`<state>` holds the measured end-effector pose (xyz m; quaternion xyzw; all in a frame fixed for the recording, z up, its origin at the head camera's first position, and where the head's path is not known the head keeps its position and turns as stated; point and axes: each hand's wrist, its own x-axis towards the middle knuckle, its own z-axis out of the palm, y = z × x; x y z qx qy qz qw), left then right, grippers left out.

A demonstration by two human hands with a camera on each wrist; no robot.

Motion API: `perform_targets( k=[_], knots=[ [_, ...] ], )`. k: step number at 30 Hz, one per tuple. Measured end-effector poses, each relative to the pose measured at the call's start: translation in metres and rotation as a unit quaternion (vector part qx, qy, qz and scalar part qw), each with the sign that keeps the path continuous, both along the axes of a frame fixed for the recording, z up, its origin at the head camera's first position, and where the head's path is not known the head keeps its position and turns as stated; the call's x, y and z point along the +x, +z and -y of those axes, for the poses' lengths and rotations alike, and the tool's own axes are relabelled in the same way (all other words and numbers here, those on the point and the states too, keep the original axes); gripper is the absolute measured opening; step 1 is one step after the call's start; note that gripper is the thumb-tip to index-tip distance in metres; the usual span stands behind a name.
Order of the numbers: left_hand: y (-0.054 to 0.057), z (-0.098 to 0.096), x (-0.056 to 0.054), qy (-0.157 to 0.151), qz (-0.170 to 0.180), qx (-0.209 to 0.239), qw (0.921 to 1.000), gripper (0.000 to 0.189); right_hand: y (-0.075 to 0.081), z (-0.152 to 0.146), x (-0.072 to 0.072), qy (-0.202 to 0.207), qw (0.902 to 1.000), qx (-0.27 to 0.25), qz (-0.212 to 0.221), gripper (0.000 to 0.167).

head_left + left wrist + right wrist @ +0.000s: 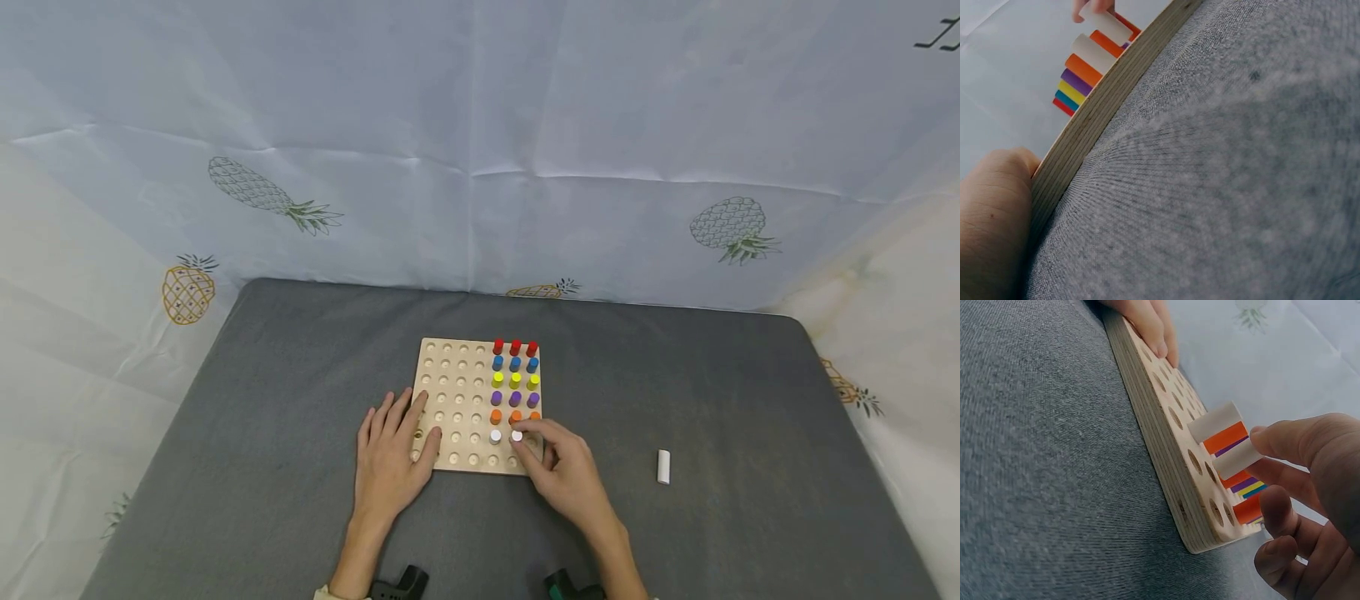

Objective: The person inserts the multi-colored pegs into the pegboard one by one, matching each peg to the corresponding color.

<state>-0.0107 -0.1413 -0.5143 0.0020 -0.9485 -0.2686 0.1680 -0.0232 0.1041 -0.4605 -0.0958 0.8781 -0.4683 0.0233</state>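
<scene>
A wooden pegboard (457, 383) with rows of round holes lies on the grey table. My left hand (392, 467) rests on its left edge, fingers extended over the surface. With thumb and index finger, my right hand (570, 477) pinches a white peg (1237, 459) at the board's near right part; whether it is fully seated in its hole I cannot tell. Just left of it stands another white peg (495, 437). Behind these, red (515, 347), blue (515, 364), yellow (515, 381), purple (515, 399) and orange pegs (496, 417) stand upright in rows of three.
A loose white peg (663, 467) lies on the table to the right of the board. Grey cloth (300, 400) covers the table. Behind it hangs a pale curtain (465, 225) printed with pineapples.
</scene>
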Motion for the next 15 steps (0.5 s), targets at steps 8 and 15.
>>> perform_targets(
  k=[8,15],
  knots=[
    [-0.001,0.0001,-0.0001,-0.001,-0.005,0.002,1.0,0.053,-0.0035,0.0003,-0.0002,-0.007,0.9999,0.008,0.012,0.018],
    [-0.0013,0.0001,-0.0002,-0.001,-0.009,0.001,1.0,0.053,-0.0064,0.0003,0.0002,-0.003,0.9993,0.009,0.036,0.021]
  ],
)
